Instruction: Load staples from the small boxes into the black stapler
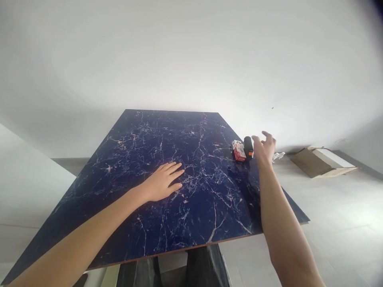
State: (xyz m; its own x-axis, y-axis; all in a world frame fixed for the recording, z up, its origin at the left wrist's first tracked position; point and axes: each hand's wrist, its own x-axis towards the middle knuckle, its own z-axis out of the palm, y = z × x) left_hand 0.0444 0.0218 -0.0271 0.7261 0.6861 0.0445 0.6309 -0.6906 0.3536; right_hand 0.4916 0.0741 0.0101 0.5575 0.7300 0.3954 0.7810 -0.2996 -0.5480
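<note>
"Two hands are to be checked from left to right. How is the left hand (164,181) set?"

"It is held palm down at the middle of the marbled blue surface (191,131), fingers spread wide. Nothing is seen to be gripped."

"What is placed next to the right?"

"A red-and-white box (239,150) is placed near the right edge of the surface. Just beside it, on its right, is set a black item (248,147) with an orange patch."

"And the right hand (265,148)?"

"It is held just right of the black item, fingers parted and curved. No object is seen between them; contact with the item cannot be told. Beyond it, a crumpled white item (279,156) is partly hidden, and a cardboard box (317,162) is found on the floor."

"Which step is in hand?"

"A reach or a release at the black item is judged; which one cannot be told."

"What is called for next?"

"For a pick-up, the fingers should be closed across the black item's sides, with the red-and-white box left undisturbed."
</note>
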